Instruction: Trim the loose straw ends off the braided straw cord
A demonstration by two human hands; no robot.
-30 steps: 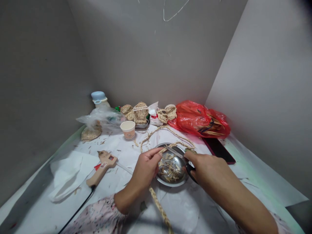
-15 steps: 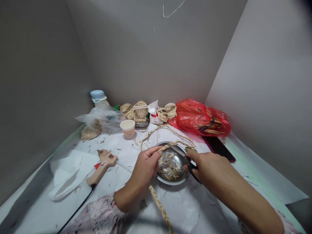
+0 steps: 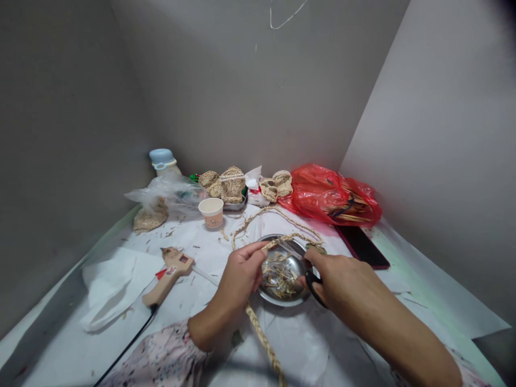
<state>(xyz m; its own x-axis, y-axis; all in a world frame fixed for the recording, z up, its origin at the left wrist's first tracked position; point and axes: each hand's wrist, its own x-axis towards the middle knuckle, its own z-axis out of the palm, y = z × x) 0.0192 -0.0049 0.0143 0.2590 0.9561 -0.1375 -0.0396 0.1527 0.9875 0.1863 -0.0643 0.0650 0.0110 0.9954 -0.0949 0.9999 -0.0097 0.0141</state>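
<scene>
My left hand (image 3: pixel 242 271) pinches a braided straw cord (image 3: pixel 263 338) between thumb and fingers. The cord runs down toward me below the hand, and its other length loops across the table behind the bowl. In my right hand (image 3: pixel 338 277) is a pair of scissors (image 3: pixel 313 282) with black handles, its blades pointing up and left against the cord. Under both hands sits a round metal bowl (image 3: pixel 287 302) with straw clippings (image 3: pixel 282 282) in it. Part of the scissors is hidden by my right fingers.
Left lies a glue gun (image 3: pixel 171 277) with a black cable, beside white paper (image 3: pixel 108 287). Behind stand a paper cup (image 3: pixel 212 214), woven straw pieces (image 3: pixel 233 185) and a blue-capped bottle (image 3: pixel 162 157). A red plastic bag (image 3: pixel 318 188) and a phone (image 3: pixel 363 247) are at right.
My right hand has shifted slightly left with the scissors, and its fingers have drawn in on the handles. My left hand and the cord look unmoved.
</scene>
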